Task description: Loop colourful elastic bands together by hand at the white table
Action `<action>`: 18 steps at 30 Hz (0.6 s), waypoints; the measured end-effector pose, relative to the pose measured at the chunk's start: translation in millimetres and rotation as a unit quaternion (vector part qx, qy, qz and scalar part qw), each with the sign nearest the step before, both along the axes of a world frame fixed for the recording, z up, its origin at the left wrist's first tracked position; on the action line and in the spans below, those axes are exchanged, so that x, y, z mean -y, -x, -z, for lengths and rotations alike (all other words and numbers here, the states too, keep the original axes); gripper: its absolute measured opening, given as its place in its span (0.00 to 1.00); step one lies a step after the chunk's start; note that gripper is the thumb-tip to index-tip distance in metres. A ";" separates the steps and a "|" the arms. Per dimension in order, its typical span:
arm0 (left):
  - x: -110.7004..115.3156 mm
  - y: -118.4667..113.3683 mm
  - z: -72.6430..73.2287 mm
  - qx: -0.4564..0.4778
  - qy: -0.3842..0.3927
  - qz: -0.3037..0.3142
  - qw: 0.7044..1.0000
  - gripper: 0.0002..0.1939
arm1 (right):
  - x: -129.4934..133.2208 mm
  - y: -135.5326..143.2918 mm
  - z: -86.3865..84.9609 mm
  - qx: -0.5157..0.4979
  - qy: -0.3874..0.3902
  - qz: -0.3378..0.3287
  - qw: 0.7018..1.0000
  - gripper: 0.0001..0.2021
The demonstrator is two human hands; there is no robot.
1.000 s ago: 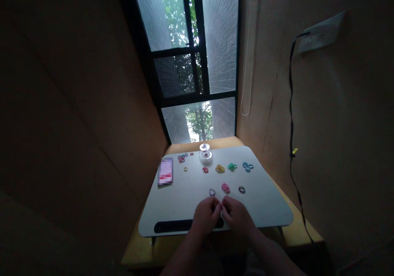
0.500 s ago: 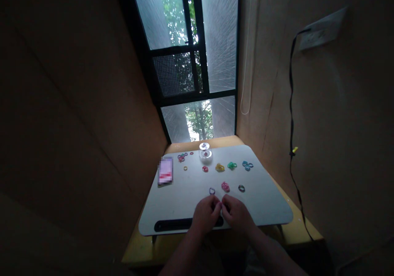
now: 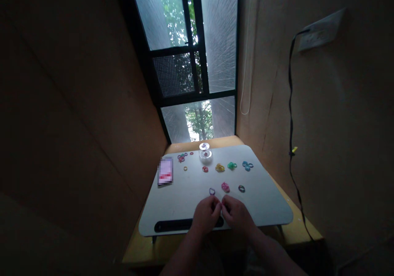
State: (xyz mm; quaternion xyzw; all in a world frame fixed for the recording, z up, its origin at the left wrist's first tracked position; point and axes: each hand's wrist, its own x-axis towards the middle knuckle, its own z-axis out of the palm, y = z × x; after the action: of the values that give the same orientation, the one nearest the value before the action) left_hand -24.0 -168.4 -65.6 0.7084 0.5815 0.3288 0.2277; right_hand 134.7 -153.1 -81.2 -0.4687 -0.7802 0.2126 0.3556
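Observation:
My left hand (image 3: pixel 207 213) and my right hand (image 3: pixel 235 213) meet over the front of a white lap table (image 3: pixel 264 202). Both have their fingers pinched together, fingertips touching or nearly so; whatever they hold is too small to make out. Just beyond them lie a purple band (image 3: pixel 212 191), a pink pile (image 3: pixel 225 186) and a dark ring (image 3: pixel 241 188). Farther back, small piles of red (image 3: pixel 205 169), yellow (image 3: pixel 219 167), green (image 3: pixel 232 165) and blue rings (image 3: pixel 247 166) form a row.
A round clear container (image 3: pixel 205 155) stands at the back. Mixed rings (image 3: pixel 182 157) and a yellow ring (image 3: pixel 185 168) lie left of it, near a blurred pink-white packet (image 3: pixel 165 171). A black slot (image 3: pixel 172 225) runs along the front edge. A black cable (image 3: pixel 291 103) hangs at right.

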 end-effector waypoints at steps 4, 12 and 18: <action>0.4 0.1 -1.3 -0.003 -0.001 0.001 1.000 0.08 | -0.4 0.2 0.6 -0.004 -0.001 0.001 1.000 0.08; -0.3 0.7 -0.4 0.002 -0.001 0.003 1.000 0.08 | -1.4 -0.6 -0.2 0.005 0.002 -0.003 1.000 0.08; -1.5 0.9 0.2 0.001 -0.005 0.003 1.000 0.08 | -1.0 -0.3 0.4 0.007 -0.002 0.003 1.000 0.08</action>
State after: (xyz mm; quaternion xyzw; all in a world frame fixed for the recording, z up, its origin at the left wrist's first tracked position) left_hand -25.0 -166.9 -65.7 0.7106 0.5778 0.3317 0.2261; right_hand 135.0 -152.1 -81.6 -0.4719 -0.7814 0.2065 0.3522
